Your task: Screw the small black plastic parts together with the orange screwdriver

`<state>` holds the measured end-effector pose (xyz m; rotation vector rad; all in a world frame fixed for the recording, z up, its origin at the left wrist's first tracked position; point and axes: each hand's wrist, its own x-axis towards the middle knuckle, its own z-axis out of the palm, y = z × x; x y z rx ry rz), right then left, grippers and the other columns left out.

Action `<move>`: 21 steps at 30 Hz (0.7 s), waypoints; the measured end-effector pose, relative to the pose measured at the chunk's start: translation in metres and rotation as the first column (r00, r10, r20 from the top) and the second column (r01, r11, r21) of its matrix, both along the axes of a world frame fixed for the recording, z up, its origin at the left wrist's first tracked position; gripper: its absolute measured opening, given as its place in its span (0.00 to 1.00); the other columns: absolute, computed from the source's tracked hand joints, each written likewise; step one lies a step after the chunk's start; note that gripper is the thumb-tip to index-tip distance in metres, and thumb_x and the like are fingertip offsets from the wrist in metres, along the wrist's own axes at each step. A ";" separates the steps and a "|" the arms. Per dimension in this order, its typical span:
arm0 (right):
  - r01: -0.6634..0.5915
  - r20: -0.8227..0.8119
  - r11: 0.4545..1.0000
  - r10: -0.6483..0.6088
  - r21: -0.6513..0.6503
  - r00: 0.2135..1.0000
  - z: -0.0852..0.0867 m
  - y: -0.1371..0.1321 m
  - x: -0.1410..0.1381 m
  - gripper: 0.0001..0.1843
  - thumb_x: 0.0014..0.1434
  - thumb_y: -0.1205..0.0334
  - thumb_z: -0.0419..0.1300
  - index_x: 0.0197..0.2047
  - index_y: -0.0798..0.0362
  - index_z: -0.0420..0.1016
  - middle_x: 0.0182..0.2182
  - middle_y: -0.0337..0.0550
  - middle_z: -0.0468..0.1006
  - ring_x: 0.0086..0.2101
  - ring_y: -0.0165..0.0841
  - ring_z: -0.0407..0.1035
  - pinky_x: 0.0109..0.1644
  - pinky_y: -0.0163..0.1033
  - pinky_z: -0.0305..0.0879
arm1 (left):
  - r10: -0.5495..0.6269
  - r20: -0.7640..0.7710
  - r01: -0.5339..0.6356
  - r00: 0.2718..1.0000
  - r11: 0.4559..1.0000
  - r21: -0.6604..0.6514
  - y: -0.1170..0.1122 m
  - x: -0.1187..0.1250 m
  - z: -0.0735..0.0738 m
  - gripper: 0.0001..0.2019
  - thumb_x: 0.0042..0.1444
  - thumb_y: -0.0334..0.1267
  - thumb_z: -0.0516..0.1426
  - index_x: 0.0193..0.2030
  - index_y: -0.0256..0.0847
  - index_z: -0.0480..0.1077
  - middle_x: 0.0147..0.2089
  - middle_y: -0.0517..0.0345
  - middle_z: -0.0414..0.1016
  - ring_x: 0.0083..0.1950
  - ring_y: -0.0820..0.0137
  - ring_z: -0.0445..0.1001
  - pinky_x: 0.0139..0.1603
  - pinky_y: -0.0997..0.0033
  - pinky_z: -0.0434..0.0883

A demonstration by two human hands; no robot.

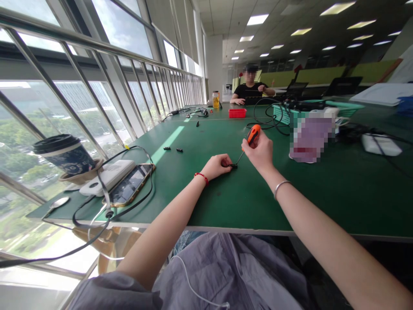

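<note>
My right hand (260,150) is wrapped round the orange and black handle of a screwdriver (254,134). Its thin metal shaft slants down and left to a small black part (233,165) on the green table (206,202). With fingers pinched, my left hand (218,166) holds that small black part against the tabletop. The exact point where the tip meets the part is too small to make out. Two similar black pieces, one a small black piece (167,148) and the other a black piece (180,150), lie farther left on the table.
At left are a coffee cup (69,157), a white power bank (108,177), a phone (129,185), a spoon (57,203) and looping cables. Farther off stand a red tray (237,113), a jar (215,100) and a green basket (280,115). Another person (251,88) sits at the far end.
</note>
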<state>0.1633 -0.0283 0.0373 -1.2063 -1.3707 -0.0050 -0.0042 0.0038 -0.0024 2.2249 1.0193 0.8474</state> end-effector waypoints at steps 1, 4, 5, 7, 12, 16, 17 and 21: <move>0.013 0.003 1.000 -0.013 -0.007 1.000 0.001 0.000 0.000 0.13 0.50 0.49 0.57 0.28 0.48 0.60 0.18 0.35 0.65 0.20 0.33 0.62 0.28 0.40 0.61 | -0.001 0.001 0.001 1.000 1.000 0.002 0.001 0.000 -0.001 0.04 0.46 0.32 0.59 0.31 0.36 0.71 0.30 0.58 0.76 0.31 0.74 0.71 0.35 0.74 0.69; 0.012 0.009 1.000 -0.012 -0.021 1.000 0.003 0.000 0.000 0.18 0.52 0.43 0.56 0.26 0.49 0.63 0.19 0.38 0.67 0.23 0.35 0.65 0.32 0.42 0.63 | -0.004 0.003 0.004 1.000 1.000 0.007 0.002 0.000 -0.001 0.04 0.46 0.32 0.59 0.31 0.36 0.71 0.30 0.57 0.76 0.31 0.74 0.71 0.35 0.74 0.69; -0.006 0.016 1.000 0.007 -0.024 1.000 0.003 0.000 0.000 0.18 0.53 0.43 0.56 0.26 0.49 0.64 0.19 0.39 0.68 0.24 0.35 0.65 0.33 0.42 0.64 | -0.004 0.001 0.004 1.000 1.000 0.007 0.002 0.000 -0.001 0.04 0.46 0.32 0.59 0.31 0.36 0.71 0.30 0.57 0.76 0.31 0.74 0.71 0.35 0.74 0.69; -0.046 0.040 0.998 0.047 -0.029 0.998 0.003 0.001 0.001 0.14 0.53 0.47 0.56 0.29 0.49 0.66 0.20 0.38 0.69 0.23 0.34 0.65 0.32 0.41 0.64 | 0.001 -0.004 0.000 1.000 1.000 0.010 0.002 0.000 -0.001 0.04 0.46 0.32 0.59 0.31 0.36 0.71 0.30 0.57 0.76 0.31 0.74 0.71 0.35 0.74 0.69; -0.034 0.147 0.999 0.037 -0.025 0.988 0.005 0.000 0.003 0.18 0.49 0.57 0.59 0.45 0.48 0.64 0.21 0.34 0.70 0.22 0.34 0.65 0.28 0.39 0.61 | 0.007 -0.012 -0.007 1.000 1.000 0.005 0.001 0.000 0.001 0.04 0.46 0.32 0.60 0.30 0.36 0.71 0.31 0.57 0.76 0.31 0.74 0.71 0.35 0.74 0.69; 0.013 0.238 1.000 -0.010 -0.011 0.971 0.008 -0.004 0.004 0.24 0.49 0.59 0.59 0.50 0.49 0.61 0.25 0.38 0.73 0.24 0.38 0.67 0.29 0.41 0.60 | -0.004 -0.006 0.004 1.000 1.000 -0.013 0.000 0.001 0.002 0.04 0.46 0.32 0.59 0.31 0.35 0.71 0.30 0.57 0.75 0.31 0.74 0.71 0.35 0.74 0.69; 0.018 0.250 1.000 -0.014 -0.015 0.968 0.008 -0.005 0.005 0.25 0.49 0.59 0.59 0.51 0.49 0.60 0.25 0.39 0.73 0.24 0.38 0.68 0.30 0.42 0.60 | -0.004 -0.004 0.004 1.000 1.000 -0.015 0.000 0.001 0.002 0.04 0.46 0.32 0.59 0.31 0.35 0.71 0.30 0.57 0.75 0.31 0.74 0.71 0.35 0.74 0.69; 0.004 0.224 1.000 0.002 -0.027 0.975 0.008 -0.003 0.006 0.25 0.50 0.57 0.60 0.51 0.49 0.61 0.26 0.38 0.71 0.25 0.37 0.67 0.31 0.42 0.61 | -0.002 0.006 0.003 1.000 1.000 -0.013 0.001 0.001 0.002 0.04 0.46 0.32 0.60 0.30 0.35 0.70 0.29 0.58 0.75 0.30 0.75 0.70 0.34 0.74 0.69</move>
